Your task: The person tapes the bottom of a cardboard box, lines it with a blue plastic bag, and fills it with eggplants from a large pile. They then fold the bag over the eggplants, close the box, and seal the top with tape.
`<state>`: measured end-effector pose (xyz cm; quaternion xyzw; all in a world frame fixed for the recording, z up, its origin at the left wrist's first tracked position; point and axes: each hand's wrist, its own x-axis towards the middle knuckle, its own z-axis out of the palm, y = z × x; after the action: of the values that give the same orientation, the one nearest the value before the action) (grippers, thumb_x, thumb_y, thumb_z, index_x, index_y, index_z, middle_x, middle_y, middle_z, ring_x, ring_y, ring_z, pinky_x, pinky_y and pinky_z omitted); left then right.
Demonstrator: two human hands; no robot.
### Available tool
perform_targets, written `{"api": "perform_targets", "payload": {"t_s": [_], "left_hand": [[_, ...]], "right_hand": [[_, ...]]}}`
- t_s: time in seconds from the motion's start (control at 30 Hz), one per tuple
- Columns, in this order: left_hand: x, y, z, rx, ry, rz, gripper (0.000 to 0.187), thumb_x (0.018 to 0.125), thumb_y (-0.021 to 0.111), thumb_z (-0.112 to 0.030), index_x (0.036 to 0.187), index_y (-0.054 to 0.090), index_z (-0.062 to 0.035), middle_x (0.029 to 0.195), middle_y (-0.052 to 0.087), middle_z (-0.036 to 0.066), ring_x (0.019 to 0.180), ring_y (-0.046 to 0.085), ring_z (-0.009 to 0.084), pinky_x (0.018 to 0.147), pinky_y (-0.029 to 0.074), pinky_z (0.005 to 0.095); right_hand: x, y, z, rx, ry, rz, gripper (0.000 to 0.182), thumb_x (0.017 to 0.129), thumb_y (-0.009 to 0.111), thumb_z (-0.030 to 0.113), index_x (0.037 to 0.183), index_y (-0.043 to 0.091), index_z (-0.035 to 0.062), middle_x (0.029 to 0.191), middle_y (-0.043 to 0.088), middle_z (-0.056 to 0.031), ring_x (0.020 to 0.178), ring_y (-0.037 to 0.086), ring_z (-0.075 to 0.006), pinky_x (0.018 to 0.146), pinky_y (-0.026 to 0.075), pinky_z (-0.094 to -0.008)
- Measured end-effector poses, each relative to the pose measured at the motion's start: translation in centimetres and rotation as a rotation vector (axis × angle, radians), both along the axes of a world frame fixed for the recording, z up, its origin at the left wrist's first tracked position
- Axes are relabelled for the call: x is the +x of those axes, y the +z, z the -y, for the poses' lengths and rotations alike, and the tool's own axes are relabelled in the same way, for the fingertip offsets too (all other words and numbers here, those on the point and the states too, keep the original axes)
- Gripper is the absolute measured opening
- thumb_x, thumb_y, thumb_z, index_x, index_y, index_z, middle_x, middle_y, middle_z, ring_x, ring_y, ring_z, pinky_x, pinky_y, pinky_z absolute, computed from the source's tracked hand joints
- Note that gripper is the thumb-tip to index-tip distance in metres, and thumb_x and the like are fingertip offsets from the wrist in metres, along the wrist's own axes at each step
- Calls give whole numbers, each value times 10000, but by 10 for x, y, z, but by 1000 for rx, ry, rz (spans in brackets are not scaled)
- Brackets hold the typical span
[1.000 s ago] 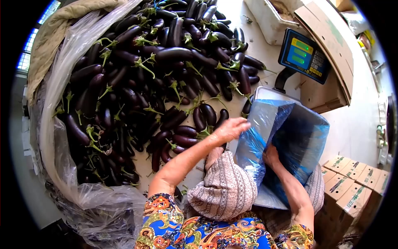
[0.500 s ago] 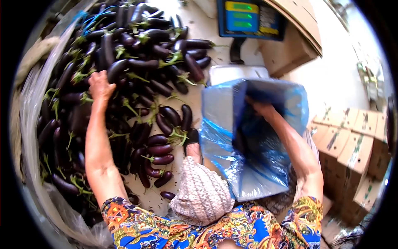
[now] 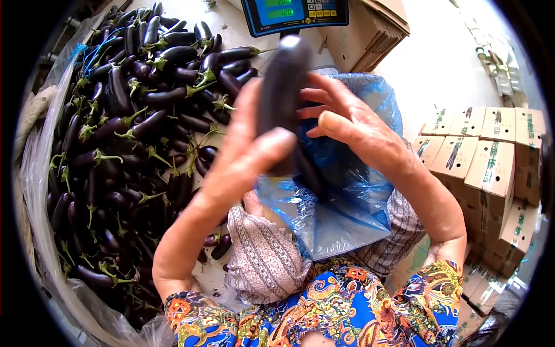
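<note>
A large dark eggplant [image 3: 282,84] stands nearly upright in my left hand [image 3: 245,144], whose fingers and thumb wrap round its lower part; it is slightly blurred. My right hand [image 3: 361,130] hovers just to the right of the eggplant, fingers apart and curved, holding nothing. Both hands are above a box lined with a blue plastic bag [image 3: 347,222]. Inside that liner lies another dark eggplant [image 3: 309,176], partly hidden by my left hand. To the left spreads a big heap of eggplants [image 3: 118,95] with green stems.
A digital scale display [image 3: 295,13] stands behind the lined box. Flattened cardboard [image 3: 376,40] leans beside it. Stacked cartons [image 3: 488,165] rise at the right. Clear plastic sheeting [image 3: 40,168] edges the heap on the left. My knee [image 3: 266,254] is close to the box.
My left hand has come from the heap to above the box and now holds an eggplant. My right hand has risen out of the liner. The view has shifted.
</note>
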<state>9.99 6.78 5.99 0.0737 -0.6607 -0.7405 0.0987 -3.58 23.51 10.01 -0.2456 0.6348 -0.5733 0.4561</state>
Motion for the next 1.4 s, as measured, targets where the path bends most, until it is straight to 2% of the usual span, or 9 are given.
{"api": "perform_targets", "payload": {"t_s": [0.13,0.23,0.43,0.6,0.73,0.97,1.07,1.33,1.4], "left_hand": [[-7,-7,-29,47,-394,37,979,869,725,-167,1571,47,-99,1451,347,225,1203,511,294,997,476,409],[-3,-3,-19,128,-467,263,605,932,649,-115,1475,388,-52,1245,591,121,1075,586,171,966,468,316],[23,-18,4,167,-153,310,387,951,569,-119,1320,547,-7,1078,670,95,969,627,141,873,490,285],[65,-55,22,193,-33,376,364,967,583,-154,1304,564,-17,1073,675,85,957,627,138,848,493,274],[88,-104,34,213,106,467,342,971,578,-160,1280,572,-13,1056,674,87,917,633,128,812,500,257],[103,-171,54,175,240,609,355,964,580,-187,1274,569,-14,1043,677,80,892,636,128,786,503,257],[113,-189,61,191,279,627,342,956,585,-173,1257,580,-9,1046,678,88,894,642,142,778,508,260],[160,-239,88,-213,585,712,315,903,631,-151,1183,634,-8,1014,699,75,883,658,153,792,527,283],[162,-246,79,-330,578,682,311,886,643,-155,1163,646,-13,1007,715,95,906,669,184,834,528,311]], "right_hand": [[-1,-7,-29,200,-243,5,691,836,736,406,1288,480,-50,1195,599,-156,1114,576,-205,977,454,-329],[-8,-16,-56,412,-128,177,678,807,748,418,1240,526,-55,1150,611,-145,1049,589,-184,901,474,-303],[4,-49,-54,619,-42,-41,950,768,725,545,1400,361,-64,1355,485,-245,1278,460,-310,1088,337,-348],[-2,-73,-39,711,91,38,944,771,705,531,1429,329,-31,1259,544,-212,1040,580,-273,815,489,-351],[-2,-90,-31,680,-35,117,850,810,711,457,1457,332,56,1273,549,-191,1089,554,-298,916,446,-400],[-4,-175,-11,550,-38,29,810,826,693,366,1440,312,0,1305,539,-252,1195,522,-362,1049,378,-391],[1,-228,-14,539,5,-368,715,831,629,282,1411,336,-15,1288,529,-349,1224,508,-465,1032,403,-443],[-19,-223,-30,563,113,-411,663,822,617,220,1389,373,-22,1310,529,-320,1244,499,-447,1035,401,-442],[-18,-287,-63,358,73,-596,679,840,604,260,1402,351,-26,1373,470,-317,1269,468,-446,1058,376,-452]]}}
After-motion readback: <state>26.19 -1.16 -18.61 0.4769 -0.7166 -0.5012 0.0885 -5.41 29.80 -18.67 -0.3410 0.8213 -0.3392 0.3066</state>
